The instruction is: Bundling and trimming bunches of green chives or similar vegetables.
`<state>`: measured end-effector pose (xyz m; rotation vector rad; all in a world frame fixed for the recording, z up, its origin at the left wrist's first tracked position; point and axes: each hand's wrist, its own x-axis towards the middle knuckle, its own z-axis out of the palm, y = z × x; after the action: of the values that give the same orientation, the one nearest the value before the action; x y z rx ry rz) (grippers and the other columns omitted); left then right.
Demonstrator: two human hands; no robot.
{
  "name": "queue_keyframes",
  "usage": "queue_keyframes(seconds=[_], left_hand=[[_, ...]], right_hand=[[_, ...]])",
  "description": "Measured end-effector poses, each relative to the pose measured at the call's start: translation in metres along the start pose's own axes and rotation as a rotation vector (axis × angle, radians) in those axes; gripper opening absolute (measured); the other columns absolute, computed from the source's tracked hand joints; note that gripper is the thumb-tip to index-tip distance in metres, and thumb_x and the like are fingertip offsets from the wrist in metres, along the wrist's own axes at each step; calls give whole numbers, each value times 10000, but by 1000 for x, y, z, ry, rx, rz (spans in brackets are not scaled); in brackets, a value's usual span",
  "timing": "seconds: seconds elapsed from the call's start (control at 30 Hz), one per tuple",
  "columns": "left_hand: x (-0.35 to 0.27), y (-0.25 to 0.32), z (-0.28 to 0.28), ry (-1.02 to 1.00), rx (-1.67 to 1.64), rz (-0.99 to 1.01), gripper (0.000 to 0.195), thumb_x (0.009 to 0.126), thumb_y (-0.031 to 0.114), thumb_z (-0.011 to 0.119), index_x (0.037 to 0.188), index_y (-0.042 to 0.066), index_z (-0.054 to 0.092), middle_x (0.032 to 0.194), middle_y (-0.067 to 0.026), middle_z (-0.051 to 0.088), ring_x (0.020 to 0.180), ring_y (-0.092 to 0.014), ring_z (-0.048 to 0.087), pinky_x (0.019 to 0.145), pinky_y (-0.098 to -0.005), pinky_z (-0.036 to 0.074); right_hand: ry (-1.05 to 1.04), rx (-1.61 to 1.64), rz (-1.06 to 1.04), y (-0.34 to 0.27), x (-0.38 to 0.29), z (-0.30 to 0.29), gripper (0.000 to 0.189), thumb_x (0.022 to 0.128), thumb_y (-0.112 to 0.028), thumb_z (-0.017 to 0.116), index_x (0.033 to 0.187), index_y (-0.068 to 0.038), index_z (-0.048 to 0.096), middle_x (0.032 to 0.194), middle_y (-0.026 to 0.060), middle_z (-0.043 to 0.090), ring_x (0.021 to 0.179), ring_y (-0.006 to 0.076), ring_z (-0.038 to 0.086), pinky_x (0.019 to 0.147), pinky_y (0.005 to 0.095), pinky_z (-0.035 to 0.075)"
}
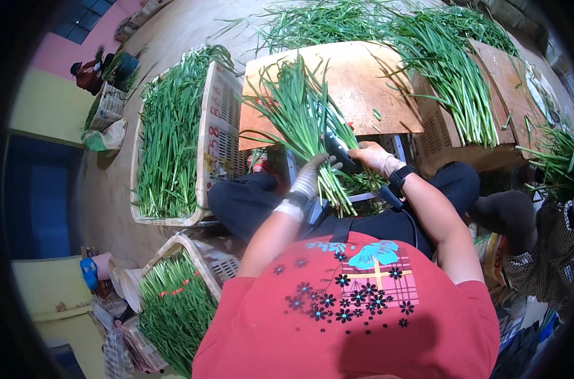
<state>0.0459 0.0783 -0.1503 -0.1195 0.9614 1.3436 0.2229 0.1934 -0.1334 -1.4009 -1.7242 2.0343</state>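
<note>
My left hand (311, 176), in a pale work glove, is closed around a bunch of Chinese chives (296, 111). The green leaves fan out away from me over a wooden board (377, 90), and the pale stem ends point back toward my lap. My right hand (376, 158), gloved too, pinches a smaller bunch of chives (344, 130) just right of the first. Between the two bunches is a dark, shiny object (336, 146), partly covered, whose kind I cannot make out. Small cut leaf pieces (376, 114) lie on the board.
To the left stands a plastic crate (202, 142) full of chives, with another crate (185, 241) below it. Loose chives (462, 94) lie on a board at right; a heap (324, 26) covers the floor beyond. One person (90, 76) sits far left; another's sleeve (542, 265) is close right.
</note>
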Motion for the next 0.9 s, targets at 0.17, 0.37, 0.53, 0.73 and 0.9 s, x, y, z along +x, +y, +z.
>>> queue_keyframes(seconds=[0.17,0.37,0.53,0.73,0.9], left_hand=[[-7,3,0,0,112,-48,383,786,262,768,1049,54,585,949,-101,639,813,-301,647,697,-494,572],[-1,-1,4,-217,-67,-132,457,865,323,696,1212,53,570,1096,-109,644,962,-250,634,807,-443,560],[-4,4,-10,-125,149,-57,368,797,178,732,1103,11,613,1006,-93,670,897,-225,647,817,-394,541],[-38,26,19,-362,-10,-59,241,809,172,700,990,63,583,744,-30,567,723,-203,597,759,-376,537],[-116,60,60,-726,-109,216,502,784,171,679,1239,71,493,803,36,451,663,-111,442,697,-291,376]], right_hand=[[324,-843,-254,-38,-24,15,348,793,-341,632,1008,-69,661,938,212,674,902,344,662,783,447,515],[153,-1280,-629,-58,-50,64,283,755,-280,622,826,-6,641,855,182,648,805,345,652,729,435,534],[-223,-763,-409,-75,-37,28,415,824,-398,511,910,-31,684,968,230,664,930,379,633,847,447,492],[166,-813,-262,-76,-24,23,412,774,-383,626,992,-37,668,930,241,669,908,375,657,806,446,518],[199,-885,-207,-58,-1,34,455,799,-261,614,1119,57,553,957,264,660,906,385,662,809,453,523]])
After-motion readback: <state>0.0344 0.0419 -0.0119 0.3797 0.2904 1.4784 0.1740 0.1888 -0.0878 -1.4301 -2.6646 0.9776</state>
